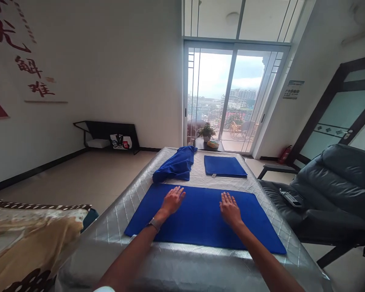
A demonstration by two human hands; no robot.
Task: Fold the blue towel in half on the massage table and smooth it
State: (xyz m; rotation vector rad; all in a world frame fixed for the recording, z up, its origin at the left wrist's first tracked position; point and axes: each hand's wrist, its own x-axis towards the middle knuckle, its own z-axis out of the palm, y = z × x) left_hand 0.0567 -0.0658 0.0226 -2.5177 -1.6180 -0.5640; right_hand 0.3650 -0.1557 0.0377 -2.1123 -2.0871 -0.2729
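Resting hands (pixel 172 201) (pixel 230 209) on towel (pixel 200 219), banner (pixel 27 69) reading 解难

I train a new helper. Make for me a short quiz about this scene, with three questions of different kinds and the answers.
1. True or false: the left hand wears a band on its wrist.
2. Which one is crumpled: the blue cloth on the left, or the blue towel on the right?
3. What lies on the black armchair?

Key:
1. True.
2. The blue cloth.
3. A remote control.
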